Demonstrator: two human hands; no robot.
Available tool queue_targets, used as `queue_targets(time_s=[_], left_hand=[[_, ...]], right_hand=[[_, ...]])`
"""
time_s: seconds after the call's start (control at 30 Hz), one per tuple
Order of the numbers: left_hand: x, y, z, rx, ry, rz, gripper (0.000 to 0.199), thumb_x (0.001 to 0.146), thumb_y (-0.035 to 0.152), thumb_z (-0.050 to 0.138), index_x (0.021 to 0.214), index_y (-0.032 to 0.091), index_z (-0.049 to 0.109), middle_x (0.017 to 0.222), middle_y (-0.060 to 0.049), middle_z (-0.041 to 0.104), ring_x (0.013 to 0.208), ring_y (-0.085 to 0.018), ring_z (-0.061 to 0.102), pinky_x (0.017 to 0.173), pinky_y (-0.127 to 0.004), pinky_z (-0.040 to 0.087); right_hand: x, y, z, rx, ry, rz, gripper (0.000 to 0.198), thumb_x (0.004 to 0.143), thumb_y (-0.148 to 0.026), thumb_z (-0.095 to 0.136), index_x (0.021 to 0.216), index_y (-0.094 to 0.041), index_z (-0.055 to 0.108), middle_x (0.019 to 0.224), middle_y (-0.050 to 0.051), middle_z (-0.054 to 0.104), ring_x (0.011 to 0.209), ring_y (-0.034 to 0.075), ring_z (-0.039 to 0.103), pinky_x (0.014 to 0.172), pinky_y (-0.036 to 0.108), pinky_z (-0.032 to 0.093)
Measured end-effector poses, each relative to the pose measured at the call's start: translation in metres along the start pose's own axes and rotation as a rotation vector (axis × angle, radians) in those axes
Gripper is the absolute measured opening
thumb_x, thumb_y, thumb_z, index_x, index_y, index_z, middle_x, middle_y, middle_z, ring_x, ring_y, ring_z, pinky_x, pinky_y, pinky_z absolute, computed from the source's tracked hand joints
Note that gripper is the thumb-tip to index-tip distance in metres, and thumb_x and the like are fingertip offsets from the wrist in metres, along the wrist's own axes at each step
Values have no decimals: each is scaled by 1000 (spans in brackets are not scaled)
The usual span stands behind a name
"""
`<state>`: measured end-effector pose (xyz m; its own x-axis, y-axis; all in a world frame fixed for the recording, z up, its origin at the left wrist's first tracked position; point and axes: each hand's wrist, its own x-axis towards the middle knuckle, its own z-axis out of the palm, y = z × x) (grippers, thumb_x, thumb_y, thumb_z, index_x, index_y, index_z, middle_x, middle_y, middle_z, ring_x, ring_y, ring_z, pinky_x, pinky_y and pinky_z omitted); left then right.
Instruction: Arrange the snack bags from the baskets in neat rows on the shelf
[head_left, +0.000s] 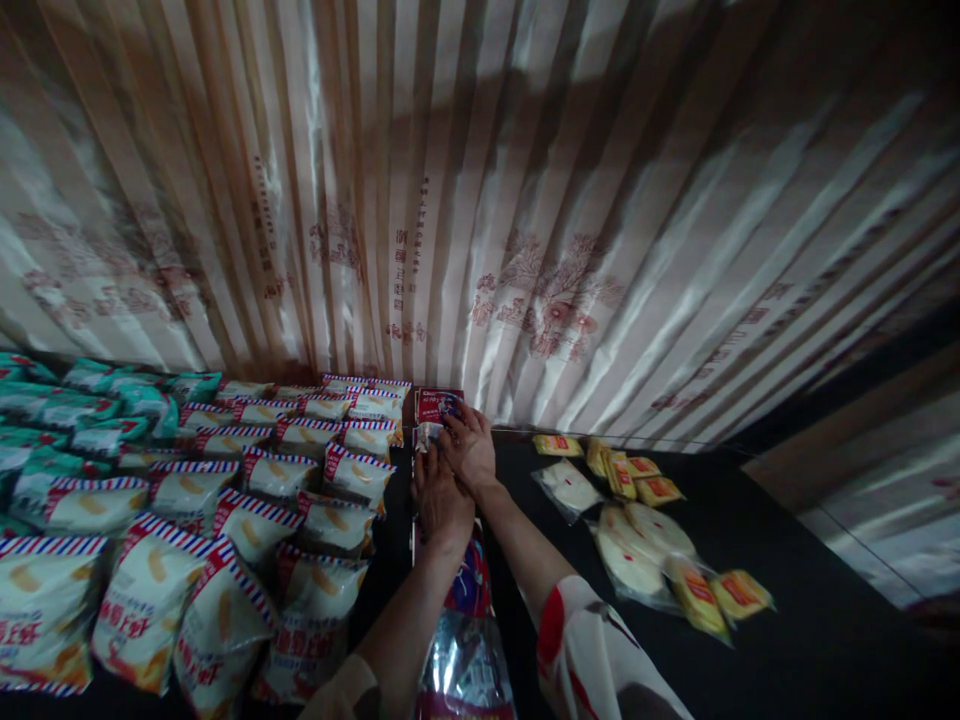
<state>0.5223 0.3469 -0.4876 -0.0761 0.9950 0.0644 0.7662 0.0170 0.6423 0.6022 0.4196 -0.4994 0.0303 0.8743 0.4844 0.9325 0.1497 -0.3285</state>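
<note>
A line of red and dark printed packets (431,403) runs from the wall toward me along the black table. My right hand (471,447) rests over the far packets, its fingers stretched onto their printed faces. Just nearer and to the left, my left hand (441,492) lies on the same line, fingers forward and slightly bent, touching my right hand. Neither hand lifts anything that I can see. Under my forearms more of the line shows, with a shiny clear-fronted pack (465,660) closest to me. What lies directly beneath my palms is hidden.
On the left stand many rows of white snack bags (259,530) with striped tops, with green bags (97,405) beyond them. To the right lie yellow packets (619,470) and clear bags of pale round discs (637,550). A pleated printed curtain (450,200) hangs behind the table (795,520).
</note>
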Motion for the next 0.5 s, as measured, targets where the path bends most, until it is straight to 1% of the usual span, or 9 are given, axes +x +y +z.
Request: queue_targets(time_s=[0.1, 0.2, 0.37, 0.5], left_hand=[[0, 0, 0, 24, -7, -13, 51, 83, 17, 40, 134, 22, 44, 144, -4, 40, 135, -25, 29, 108, -44, 29], [-1, -1, 1, 51, -3, -9, 52, 80, 15, 42, 132, 21, 46, 145, -5, 39, 136, -24, 28, 109, -43, 26], [-4, -2, 5, 47, 6, 1, 51, 81, 16, 41, 132, 19, 45, 144, -8, 40, 137, -25, 26, 109, -46, 25], [-4, -3, 5, 33, 23, 7, 52, 81, 15, 40, 132, 17, 45, 144, -9, 40, 136, -25, 28, 109, -46, 23]], right_hand=[[4, 3, 2, 2, -63, -67, 39, 87, -34, 47, 119, -16, 61, 135, 11, 50, 132, 24, 31, 109, 42, 28], [6, 6, 4, 0, -133, -122, 42, 88, -34, 46, 125, -17, 57, 135, 10, 51, 134, 24, 28, 112, 43, 23], [8, 9, 6, -11, -200, -101, 48, 89, -34, 47, 133, -15, 48, 143, 12, 41, 138, 25, 21, 111, 43, 23], [10, 8, 8, 4, -248, -66, 47, 89, -32, 47, 134, -19, 46, 143, 11, 41, 137, 25, 24, 110, 46, 22]])
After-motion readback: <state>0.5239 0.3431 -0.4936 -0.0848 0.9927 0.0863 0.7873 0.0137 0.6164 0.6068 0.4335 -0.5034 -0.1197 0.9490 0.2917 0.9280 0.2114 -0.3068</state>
